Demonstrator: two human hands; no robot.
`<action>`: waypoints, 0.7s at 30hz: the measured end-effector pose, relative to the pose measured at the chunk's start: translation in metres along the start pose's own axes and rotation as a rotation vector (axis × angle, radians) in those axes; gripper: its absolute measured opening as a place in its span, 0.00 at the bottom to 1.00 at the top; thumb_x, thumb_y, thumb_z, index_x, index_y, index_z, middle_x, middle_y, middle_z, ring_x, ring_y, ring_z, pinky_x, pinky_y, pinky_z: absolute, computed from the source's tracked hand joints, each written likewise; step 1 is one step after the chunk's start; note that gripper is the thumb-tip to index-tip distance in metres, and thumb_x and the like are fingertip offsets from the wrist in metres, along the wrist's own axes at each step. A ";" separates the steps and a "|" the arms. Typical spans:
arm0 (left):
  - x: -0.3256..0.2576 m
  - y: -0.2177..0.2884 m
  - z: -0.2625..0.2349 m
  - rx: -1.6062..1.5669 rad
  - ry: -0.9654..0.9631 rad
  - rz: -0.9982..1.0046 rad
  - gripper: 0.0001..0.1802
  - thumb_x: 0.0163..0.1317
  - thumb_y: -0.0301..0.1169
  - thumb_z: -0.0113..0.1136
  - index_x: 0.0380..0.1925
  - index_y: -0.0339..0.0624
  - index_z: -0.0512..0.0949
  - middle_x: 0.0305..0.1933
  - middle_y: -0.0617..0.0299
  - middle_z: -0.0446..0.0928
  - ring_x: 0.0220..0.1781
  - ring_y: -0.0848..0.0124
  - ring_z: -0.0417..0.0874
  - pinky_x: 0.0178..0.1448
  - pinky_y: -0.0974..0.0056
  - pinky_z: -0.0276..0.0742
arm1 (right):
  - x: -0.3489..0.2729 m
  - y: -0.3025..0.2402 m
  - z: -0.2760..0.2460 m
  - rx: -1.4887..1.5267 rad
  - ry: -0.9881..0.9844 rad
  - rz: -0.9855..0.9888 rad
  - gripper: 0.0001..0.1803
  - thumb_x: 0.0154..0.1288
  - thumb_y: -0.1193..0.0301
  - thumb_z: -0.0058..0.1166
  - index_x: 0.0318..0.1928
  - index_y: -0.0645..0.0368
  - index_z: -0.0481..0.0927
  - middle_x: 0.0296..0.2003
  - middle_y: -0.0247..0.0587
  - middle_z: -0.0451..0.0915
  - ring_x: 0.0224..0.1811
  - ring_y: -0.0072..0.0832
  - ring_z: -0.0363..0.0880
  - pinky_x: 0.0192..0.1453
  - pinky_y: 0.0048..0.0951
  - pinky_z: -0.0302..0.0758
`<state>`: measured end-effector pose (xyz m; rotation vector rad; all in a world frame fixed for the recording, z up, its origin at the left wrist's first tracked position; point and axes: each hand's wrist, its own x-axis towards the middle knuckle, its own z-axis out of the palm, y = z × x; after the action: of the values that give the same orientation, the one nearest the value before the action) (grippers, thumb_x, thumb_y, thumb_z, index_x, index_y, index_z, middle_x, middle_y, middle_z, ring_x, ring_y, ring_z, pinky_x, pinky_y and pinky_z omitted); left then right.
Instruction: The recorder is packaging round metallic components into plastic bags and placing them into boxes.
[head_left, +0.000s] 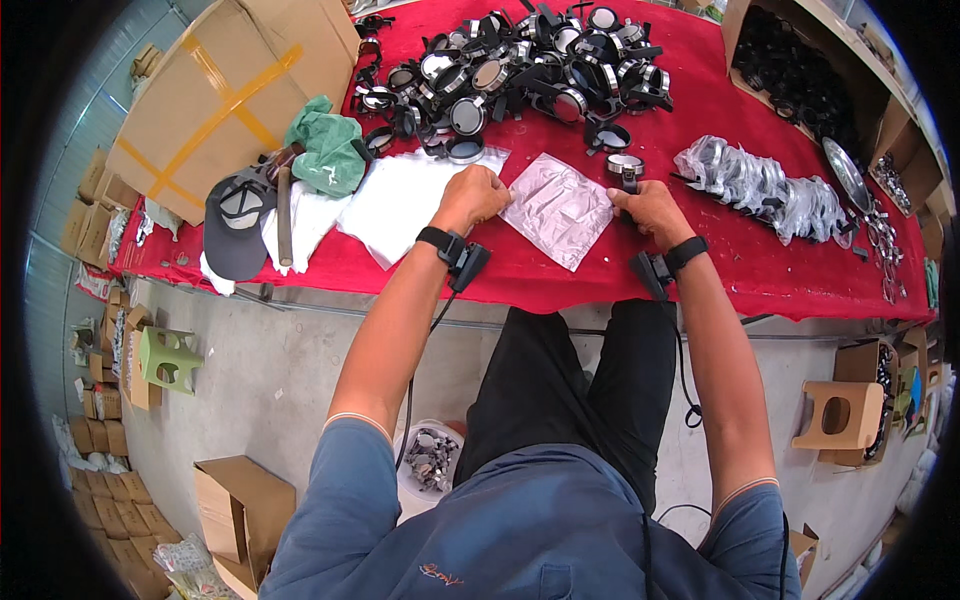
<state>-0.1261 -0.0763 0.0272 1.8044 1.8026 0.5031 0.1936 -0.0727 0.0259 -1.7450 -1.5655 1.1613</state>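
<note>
A thin, crinkled clear plastic bag (560, 212) lies spread on the red cloth in front of me, the red showing through it. My left hand (475, 197) is closed, its fingertips pinching the bag's left corner. The thumb and fingers of my right hand (652, 210) are closed at the opposite corner. Just beyond the right fingers stands a round metal-rimmed part (626, 165) with a black stem; whether the fingers touch it, I cannot tell. A stack of flat plastic bags (400, 195) lies beside my left hand.
A heap of metal-rimmed round parts (530, 65) covers the table's far side. Bagged parts (762, 188) lie in a row at right, near an open carton (800, 80) of black pieces. At left are a cap (237, 225), a hammer (284, 220), a green bag (328, 148) and a large carton (190, 110).
</note>
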 end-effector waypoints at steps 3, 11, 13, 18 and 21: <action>0.003 -0.007 0.005 -0.256 -0.072 -0.096 0.18 0.66 0.42 0.73 0.31 0.34 0.87 0.27 0.57 0.85 0.30 0.70 0.85 0.36 0.62 0.80 | -0.014 0.007 0.000 0.128 0.000 -0.024 0.17 0.72 0.56 0.69 0.36 0.58 0.89 0.29 0.29 0.82 0.23 0.17 0.68 0.26 0.26 0.61; -0.071 0.059 0.000 -0.703 -0.055 0.158 0.13 0.70 0.27 0.72 0.49 0.36 0.80 0.35 0.65 0.85 0.31 0.78 0.82 0.36 0.73 0.78 | -0.111 -0.014 0.043 0.745 0.019 -0.114 0.16 0.73 0.64 0.72 0.54 0.61 0.88 0.31 0.24 0.81 0.27 0.12 0.72 0.28 0.19 0.66; -0.089 0.080 0.003 -0.774 -0.074 0.202 0.15 0.68 0.25 0.73 0.50 0.33 0.81 0.36 0.61 0.86 0.34 0.77 0.84 0.39 0.72 0.81 | -0.122 -0.021 0.050 0.785 0.022 -0.097 0.18 0.72 0.64 0.74 0.53 0.62 0.87 0.33 0.25 0.81 0.31 0.11 0.73 0.33 0.19 0.69; -0.102 0.095 0.018 -0.730 -0.051 0.271 0.18 0.64 0.24 0.77 0.50 0.31 0.82 0.38 0.59 0.88 0.40 0.76 0.88 0.46 0.70 0.87 | -0.134 -0.026 0.058 0.958 0.062 -0.156 0.16 0.70 0.67 0.74 0.50 0.64 0.86 0.38 0.30 0.83 0.36 0.14 0.77 0.39 0.19 0.72; -0.105 0.092 0.023 -0.843 -0.116 0.282 0.16 0.67 0.28 0.78 0.50 0.34 0.83 0.41 0.61 0.87 0.41 0.77 0.88 0.45 0.71 0.86 | -0.131 -0.017 0.058 0.966 0.122 -0.127 0.13 0.69 0.71 0.73 0.49 0.65 0.86 0.37 0.30 0.83 0.35 0.16 0.77 0.39 0.21 0.73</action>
<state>-0.0428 -0.1799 0.0766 1.4235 1.0046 1.0503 0.1398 -0.2052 0.0445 -1.0189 -0.7800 1.3803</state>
